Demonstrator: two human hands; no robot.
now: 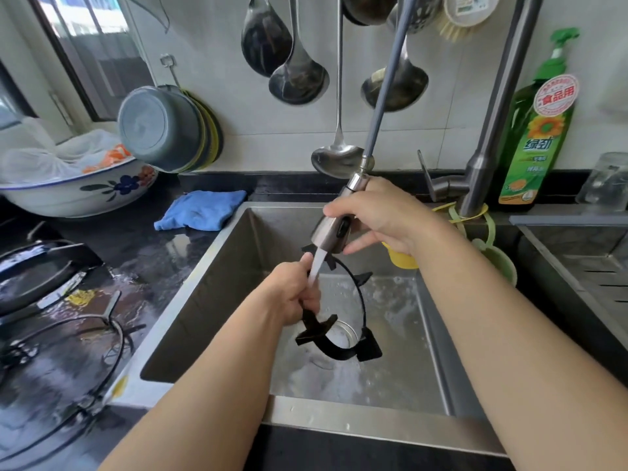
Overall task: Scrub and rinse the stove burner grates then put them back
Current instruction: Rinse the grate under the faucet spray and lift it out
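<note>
A blue cloth [200,210] lies on the wet counter [142,239] beside a flowered basin [81,190]; ladles [299,76] hang above; a green soap bottle [533,130] stands right.

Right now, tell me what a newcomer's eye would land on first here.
The black burner grate, held upright over the steel sink by the left hand. Next, the pull-out sprayer head in the right hand, streaming water onto it. Then the green dish soap bottle at the right wall.
</note>
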